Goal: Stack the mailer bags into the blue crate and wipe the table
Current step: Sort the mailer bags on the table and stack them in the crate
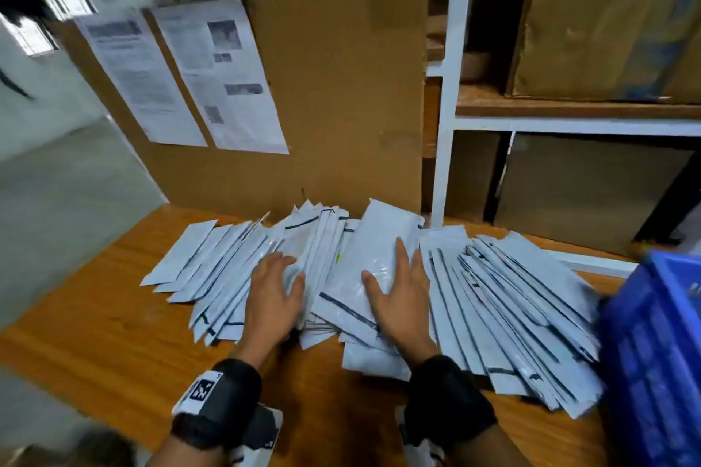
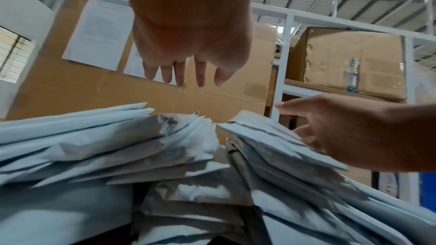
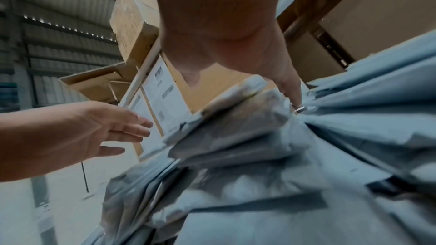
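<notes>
Several white mailer bags [image 1: 504, 299] lie fanned in overlapping piles across the wooden table [image 1: 113, 334]. My left hand [image 1: 280, 269] reaches over the middle-left pile with straight, spread fingers; in the left wrist view the left hand [image 2: 186, 74] hovers just above the mailer bags [image 2: 118, 146]. My right hand [image 1: 394, 277] lies flat on the top bag of the middle pile. In the right wrist view one fingertip of the right hand [image 3: 235, 53] pokes down between mailer bags [image 3: 283, 174]. The blue crate [image 1: 656, 353] stands at the table's right edge, partly cut off.
A tall cardboard sheet [image 1: 341, 87] with printed papers [image 1: 223, 80] stands behind the bags. A white shelf rack [image 1: 451, 87] holding cardboard boxes [image 1: 607, 19] is at the back right. The table's left edge drops to grey floor [image 1: 57, 220].
</notes>
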